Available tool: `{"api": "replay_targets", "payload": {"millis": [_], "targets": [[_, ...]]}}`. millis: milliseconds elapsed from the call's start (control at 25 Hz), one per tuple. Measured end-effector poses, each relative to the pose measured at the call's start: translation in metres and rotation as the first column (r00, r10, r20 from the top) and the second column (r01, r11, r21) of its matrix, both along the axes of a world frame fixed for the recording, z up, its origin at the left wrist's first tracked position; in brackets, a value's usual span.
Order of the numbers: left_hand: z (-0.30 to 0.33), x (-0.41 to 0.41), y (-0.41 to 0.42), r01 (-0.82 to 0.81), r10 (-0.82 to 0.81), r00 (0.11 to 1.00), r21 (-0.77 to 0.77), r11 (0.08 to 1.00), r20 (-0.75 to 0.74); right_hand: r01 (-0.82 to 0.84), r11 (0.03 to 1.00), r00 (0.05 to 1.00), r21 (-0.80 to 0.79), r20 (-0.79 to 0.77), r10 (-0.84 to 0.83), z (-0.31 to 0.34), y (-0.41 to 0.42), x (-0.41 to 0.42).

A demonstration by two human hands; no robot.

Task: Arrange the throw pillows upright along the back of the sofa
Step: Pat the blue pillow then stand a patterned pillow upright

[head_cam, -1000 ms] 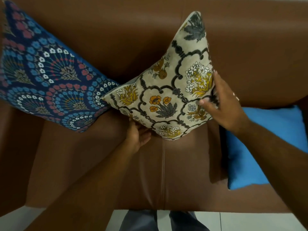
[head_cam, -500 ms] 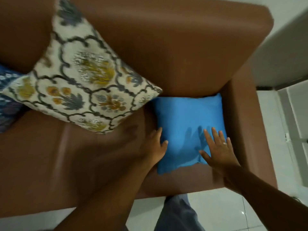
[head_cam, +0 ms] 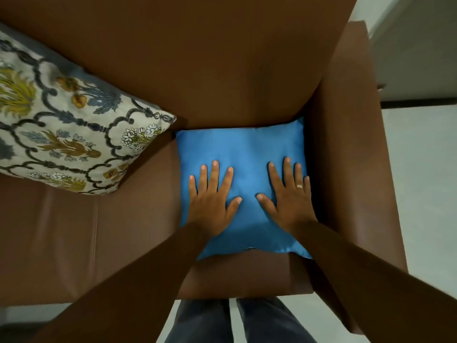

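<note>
A plain blue pillow (head_cam: 244, 152) lies flat on the brown sofa seat (head_cam: 111, 231), in the corner by the right armrest. My left hand (head_cam: 211, 199) rests palm down on its left half, fingers spread. On its right half lies my right hand (head_cam: 288, 194), also flat and spread, with a ring on one finger. A cream floral pillow (head_cam: 61, 134) leans on one corner against the sofa back (head_cam: 197, 58) at the left, apart from both hands.
The right armrest (head_cam: 346, 157) walls in the blue pillow. Pale tiled floor (head_cam: 420, 194) lies beyond it, and a grey wall stands at the top right. My legs in dark trousers (head_cam: 237, 323) are at the seat's front edge.
Both hands let go of the floral pillow and moved right onto the blue pillow, where they now lie flat. The view swung right, so the patterned blue pillow is out of sight.
</note>
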State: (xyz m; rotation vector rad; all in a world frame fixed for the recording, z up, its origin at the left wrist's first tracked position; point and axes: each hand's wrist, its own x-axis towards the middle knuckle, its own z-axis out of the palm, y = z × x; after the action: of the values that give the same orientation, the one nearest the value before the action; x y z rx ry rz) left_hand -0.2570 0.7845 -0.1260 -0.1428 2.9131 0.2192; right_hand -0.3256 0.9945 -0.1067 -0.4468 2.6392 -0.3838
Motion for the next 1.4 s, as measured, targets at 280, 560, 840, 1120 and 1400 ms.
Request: {"api": "replay_targets", "payload": {"millis": [280, 560, 840, 1120, 1400], "targets": [[0.014, 0.005, -0.043, -0.545, 0.498, 0.837, 0.433, 0.718, 0.228, 0.638, 0.755, 0.740, -0.152, 0.394, -0.545, 0.014, 0.016, -0.007], [0.060, -0.024, -0.098, -0.733, 0.313, 0.642, 0.680, -0.016, 0.700, 0.625, 0.753, 0.699, -0.206, 0.577, -0.423, 0.114, 0.018, -0.036], [0.100, -0.066, -0.138, -0.676, 0.316, 0.428, 0.532, -0.510, 0.847, 0.752, 0.534, 0.633, -0.388, 0.651, -0.419, 0.242, 0.031, -0.093], [0.072, -0.116, -0.090, -0.745, 0.324, 0.296, 0.430, -0.510, 0.898, 0.643, 0.690, 0.766, -0.333, 0.299, -0.569, 0.247, -0.042, -0.149], [0.059, -0.089, -0.070, -0.738, 0.361, 0.344, 0.488, -0.467, 0.867, 0.496, 0.668, 0.862, -0.554, 0.224, -0.455, 0.179, -0.028, -0.097]]}}
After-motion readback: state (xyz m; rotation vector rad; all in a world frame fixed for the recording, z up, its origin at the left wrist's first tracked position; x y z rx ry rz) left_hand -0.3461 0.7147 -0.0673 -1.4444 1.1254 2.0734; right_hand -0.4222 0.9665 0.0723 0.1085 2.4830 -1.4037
